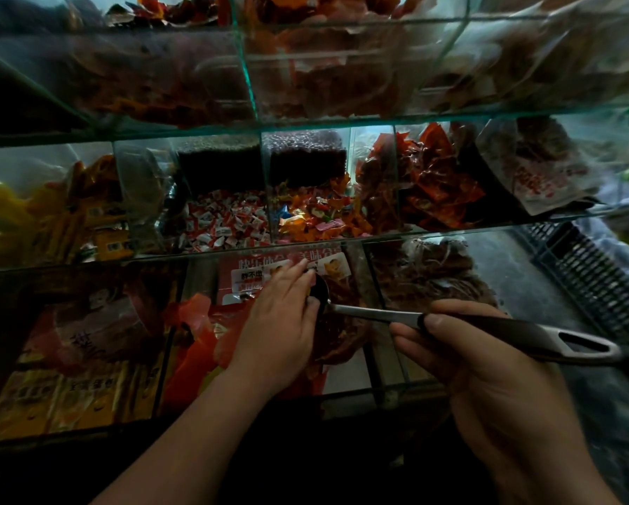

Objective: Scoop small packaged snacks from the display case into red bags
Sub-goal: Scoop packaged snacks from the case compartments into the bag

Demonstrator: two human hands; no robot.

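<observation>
— Head view first: what are the hands doing?
— The right hand (488, 366) is wrapped round the dark handle of the scoop (480, 326). The scoop's bowl sits in the middle compartment of the display case's (342, 238) bottom tier.
— And the left hand (280, 322)?
— Its fingers are fairly straight and lie over the bowl, touching it and gripping nothing.
— The bag?
— The red bag (193, 340) is crumpled just left of that hand, toward the front edge. Dark snack packets (338, 338) lie beneath the scoop.
</observation>
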